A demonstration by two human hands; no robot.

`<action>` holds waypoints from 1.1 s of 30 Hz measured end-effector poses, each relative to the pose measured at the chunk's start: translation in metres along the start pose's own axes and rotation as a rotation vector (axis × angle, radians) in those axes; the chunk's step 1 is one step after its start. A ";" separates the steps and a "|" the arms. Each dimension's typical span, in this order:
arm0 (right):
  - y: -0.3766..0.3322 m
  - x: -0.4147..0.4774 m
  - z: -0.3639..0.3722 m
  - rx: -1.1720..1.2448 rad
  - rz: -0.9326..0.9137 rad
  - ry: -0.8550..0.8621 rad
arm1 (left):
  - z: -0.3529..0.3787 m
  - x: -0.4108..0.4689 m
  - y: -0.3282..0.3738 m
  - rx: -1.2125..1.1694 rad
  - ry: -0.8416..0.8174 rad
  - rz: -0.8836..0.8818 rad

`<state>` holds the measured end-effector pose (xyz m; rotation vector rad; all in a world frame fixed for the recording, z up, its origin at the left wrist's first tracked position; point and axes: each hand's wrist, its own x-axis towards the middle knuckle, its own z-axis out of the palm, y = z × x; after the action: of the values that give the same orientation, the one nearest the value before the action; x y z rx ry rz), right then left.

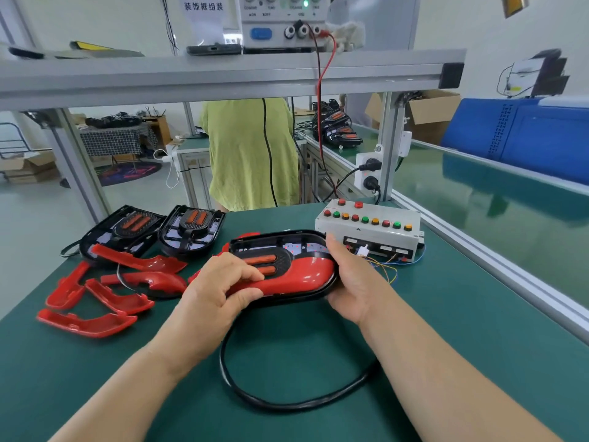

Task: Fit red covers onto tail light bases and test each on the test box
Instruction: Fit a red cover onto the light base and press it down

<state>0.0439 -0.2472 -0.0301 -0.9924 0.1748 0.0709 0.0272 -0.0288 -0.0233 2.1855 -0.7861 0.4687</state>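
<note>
I hold a black tail light base (287,239) with a red cover (302,277) on its near side, just above the green table. My left hand (220,288) grips its left part, thumb under the cover's edge and fingers over the orange reflector strips. My right hand (353,279) grips the rounded right end. Small red lights glow inside the base. Its black cable (255,397) loops on the table towards me. The white test box (369,228), with coloured buttons, stands just behind my right hand.
Two more black bases (127,228) (191,229) lie at the back left. Several loose red covers (105,288) lie in front of them. A person in a green shirt (248,154) stands beyond the table. An aluminium rail (497,266) runs along the right edge.
</note>
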 end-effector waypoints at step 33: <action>0.001 0.001 -0.002 0.090 0.060 -0.081 | -0.011 0.001 0.003 -0.013 -0.037 0.014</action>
<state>0.0444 -0.2480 -0.0320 -0.8927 0.1326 0.1560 0.0251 -0.0227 -0.0146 2.1834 -0.8233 0.4300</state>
